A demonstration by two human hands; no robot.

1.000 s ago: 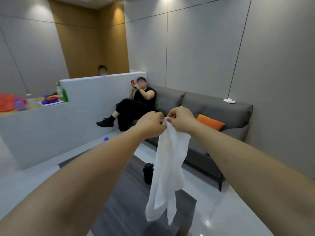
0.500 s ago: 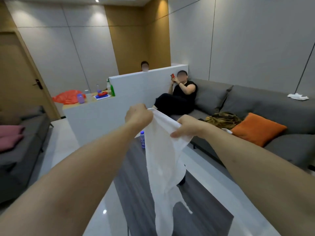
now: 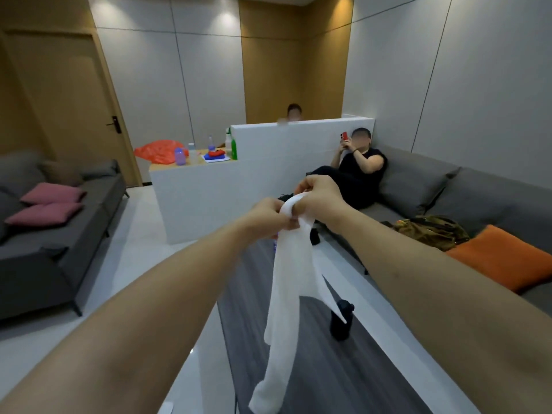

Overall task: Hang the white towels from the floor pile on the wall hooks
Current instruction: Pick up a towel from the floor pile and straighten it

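Observation:
A white towel (image 3: 291, 273) hangs in the air in front of me, bunched into a long strip that reaches down past the bottom of the view. My left hand (image 3: 268, 216) pinches its top edge. My right hand (image 3: 318, 195) grips the same top end just to the right, with the cloth looped over its fingers. Both hands are close together at chest height. No wall hooks and no floor pile are in view.
A dark bottle (image 3: 340, 322) stands on the grey rug (image 3: 343, 369) below the towel. A grey sofa (image 3: 466, 198) runs along the right wall with an orange cushion (image 3: 501, 258) and a seated person (image 3: 355, 171). Another sofa (image 3: 50, 228) is at left. A white partition (image 3: 227, 198) stands ahead.
The view has swung left, bringing the door and left sofa into sight. My hands have come together again and the towel, spread half a second ago, is now bunched.

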